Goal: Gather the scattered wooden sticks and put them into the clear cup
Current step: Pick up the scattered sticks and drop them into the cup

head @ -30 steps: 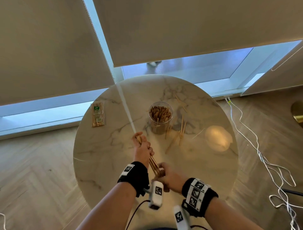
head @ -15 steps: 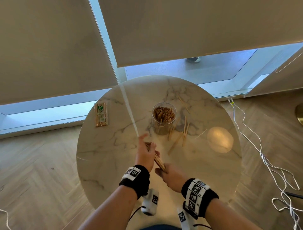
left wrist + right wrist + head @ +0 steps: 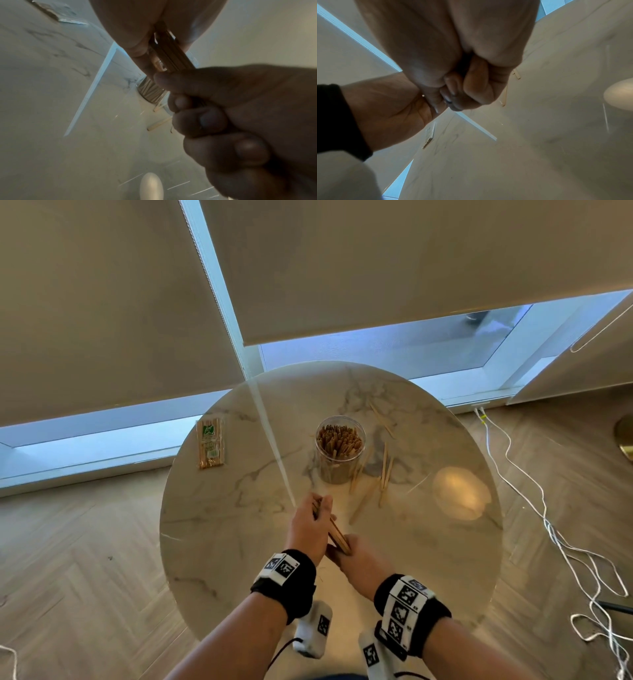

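Note:
A bundle of wooden sticks (image 3: pixel 336 534) (image 3: pixel 173 56) is held above the round marble table (image 3: pixel 219 529) by both hands. My left hand (image 3: pixel 313 520) grips its far end; my right hand (image 3: pixel 352 556) (image 3: pixel 462 89) is curled round its near end. The clear cup (image 3: pixel 339 450), packed with upright sticks, stands at the table's middle, just beyond the hands. Several loose sticks (image 3: pixel 383 470) lie on the marble to the right of the cup, and a few more sticks (image 3: pixel 382 416) lie behind it. In the left wrist view the cup's base (image 3: pixel 150 92) shows past the bundle.
A sealed packet of sticks (image 3: pixel 210 443) lies at the table's far left. A round light reflection (image 3: pixel 460 493) sits on the right of the tabletop. White cables (image 3: pixel 548 529) trail over the wood floor on the right. Window blinds hang behind the table.
The head view has shifted so the table sits a little further right. Both hands keep hold of the bundle, with the right hand closing up against the left.

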The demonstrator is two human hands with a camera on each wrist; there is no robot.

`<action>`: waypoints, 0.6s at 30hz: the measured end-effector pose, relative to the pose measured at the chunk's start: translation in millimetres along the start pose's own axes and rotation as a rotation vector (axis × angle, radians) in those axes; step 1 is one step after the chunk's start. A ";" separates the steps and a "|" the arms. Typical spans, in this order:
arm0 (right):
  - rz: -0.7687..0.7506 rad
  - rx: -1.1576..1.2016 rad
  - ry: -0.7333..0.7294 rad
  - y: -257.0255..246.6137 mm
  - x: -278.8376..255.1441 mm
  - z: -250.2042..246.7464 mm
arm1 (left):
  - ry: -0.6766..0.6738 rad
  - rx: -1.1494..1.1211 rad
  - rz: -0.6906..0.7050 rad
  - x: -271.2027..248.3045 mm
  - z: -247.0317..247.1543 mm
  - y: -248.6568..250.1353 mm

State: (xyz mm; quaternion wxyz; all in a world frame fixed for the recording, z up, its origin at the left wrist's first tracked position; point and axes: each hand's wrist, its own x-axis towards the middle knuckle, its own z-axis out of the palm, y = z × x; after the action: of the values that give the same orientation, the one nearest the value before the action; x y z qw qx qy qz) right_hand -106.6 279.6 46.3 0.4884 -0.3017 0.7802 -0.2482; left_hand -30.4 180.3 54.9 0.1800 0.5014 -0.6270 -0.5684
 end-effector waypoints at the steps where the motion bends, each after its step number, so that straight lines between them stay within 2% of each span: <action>1: -0.001 -0.011 0.010 0.3 -0.9 -0.4 | -0.016 -0.052 -0.005 -0.2 0.1 -1.1; 3: -0.011 0.003 0.017 2.0 -2.2 0.6 | -0.028 -0.095 -0.002 -0.8 0.0 -4.2; 6: -0.016 -0.002 0.054 5.0 -4.1 3.8 | -0.093 -0.034 0.002 -0.1 -1.0 -6.4; 10: 0.028 -0.074 0.138 6.2 -8.6 0.2 | -0.301 0.019 0.046 0.5 -8.3 1.5; 14: -0.042 -0.091 0.165 2.9 -18.0 -13.0 | -0.465 -0.056 0.037 1.5 -16.6 21.4; 18: -0.091 0.064 0.119 8.3 -36.7 -31.9 | -0.485 0.155 0.214 2.0 -23.1 59.8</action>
State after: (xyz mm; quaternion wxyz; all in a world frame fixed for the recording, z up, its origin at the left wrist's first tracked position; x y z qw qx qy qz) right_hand -125.0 314.4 75.8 0.4391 -0.3056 0.7850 -0.3125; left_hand -38.2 157.4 114.3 0.0449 0.2938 -0.7427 -0.6001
